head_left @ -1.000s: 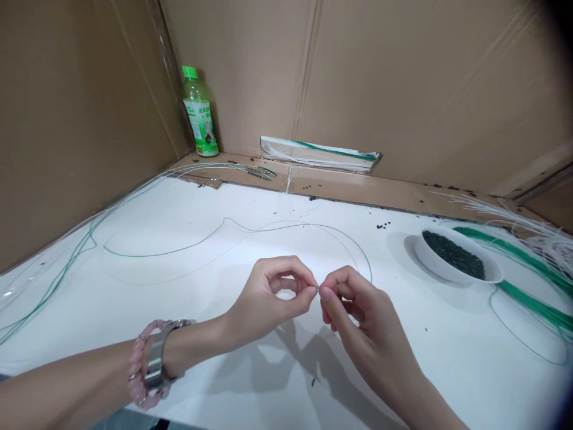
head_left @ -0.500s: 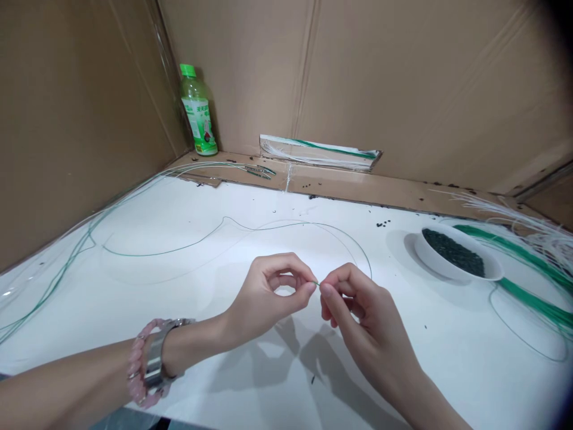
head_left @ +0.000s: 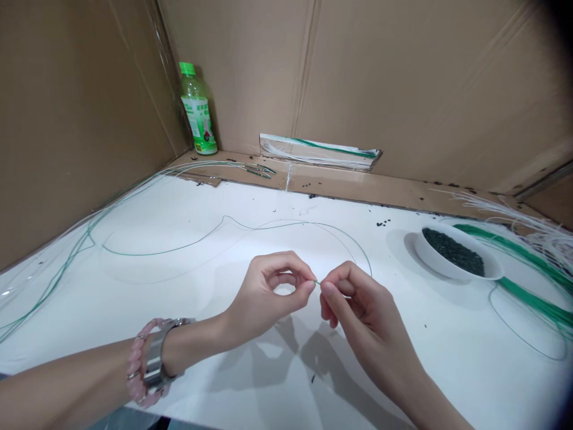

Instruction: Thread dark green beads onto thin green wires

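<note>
Both hands are brought close together over the white surface (head_left: 179,298), and a green strand (head_left: 317,282) is pinched between thumb and forefinger by the left hand (head_left: 268,292) and by the right hand (head_left: 371,316). Only a tiny length is exposed between the fingertips, presumably so that something so fine can be kept steady. Whether it is joined to the long green wire (head_left: 179,248) lying beyond cannot be told. Small dark pieces (head_left: 454,252) are contained in a white bowl (head_left: 430,263) beyond the right hand, probably to stop them scattering; green wires (head_left: 532,301) are gathered beside it. A green-capped bottle (head_left: 199,122) is stood against the cardboard (head_left: 349,71), likely out of the way. On its label, "天天" can be read; the remaining characters are too small, and no other writing can be made out.
</note>
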`<state>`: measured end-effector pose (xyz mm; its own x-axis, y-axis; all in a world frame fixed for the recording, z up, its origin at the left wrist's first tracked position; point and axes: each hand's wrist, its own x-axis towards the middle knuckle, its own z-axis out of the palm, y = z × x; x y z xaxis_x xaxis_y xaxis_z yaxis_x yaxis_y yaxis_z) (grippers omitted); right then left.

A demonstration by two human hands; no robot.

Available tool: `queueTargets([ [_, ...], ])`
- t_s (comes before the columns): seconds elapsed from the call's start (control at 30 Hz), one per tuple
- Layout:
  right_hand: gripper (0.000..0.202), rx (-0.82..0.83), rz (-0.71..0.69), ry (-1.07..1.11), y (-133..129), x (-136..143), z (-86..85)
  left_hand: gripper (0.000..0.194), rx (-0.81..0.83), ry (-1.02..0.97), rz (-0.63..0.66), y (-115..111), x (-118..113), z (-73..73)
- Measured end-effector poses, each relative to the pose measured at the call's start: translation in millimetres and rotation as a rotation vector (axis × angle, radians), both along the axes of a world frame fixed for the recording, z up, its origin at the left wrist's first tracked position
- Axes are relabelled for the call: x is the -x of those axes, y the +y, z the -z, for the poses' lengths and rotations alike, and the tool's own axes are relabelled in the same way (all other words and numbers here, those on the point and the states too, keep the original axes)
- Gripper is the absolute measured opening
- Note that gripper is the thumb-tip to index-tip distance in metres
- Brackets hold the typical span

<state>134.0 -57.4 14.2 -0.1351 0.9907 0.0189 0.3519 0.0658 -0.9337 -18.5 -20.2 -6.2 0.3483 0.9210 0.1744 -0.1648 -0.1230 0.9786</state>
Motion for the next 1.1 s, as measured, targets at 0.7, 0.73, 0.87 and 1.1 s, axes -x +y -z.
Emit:
queueTargets([
  [0.7,0.012,-0.181,0.049,-0.054,1.7,-2.7,-5.5,0.002,0.186,-0.12,0.109,1.6,-0.6,1.2],
  [0.73,0.013,-0.179,0.056,-0.053,1.7,-3.2,-6.5,0.003,0.223,-0.131,0.117,1.7,-0.7,0.9],
  [0.87,0.013,-0.158,0.06,-0.068,1.1,-4.5,-8.6,0.005,0.307,-0.162,0.155,1.9,-1.0,0.3],
  [1.1,0.011,-0.168,0.062,-0.077,-0.2,-3.5,-9.9,0.005,0.341,-0.181,0.194,2.1,-0.8,2.6],
])
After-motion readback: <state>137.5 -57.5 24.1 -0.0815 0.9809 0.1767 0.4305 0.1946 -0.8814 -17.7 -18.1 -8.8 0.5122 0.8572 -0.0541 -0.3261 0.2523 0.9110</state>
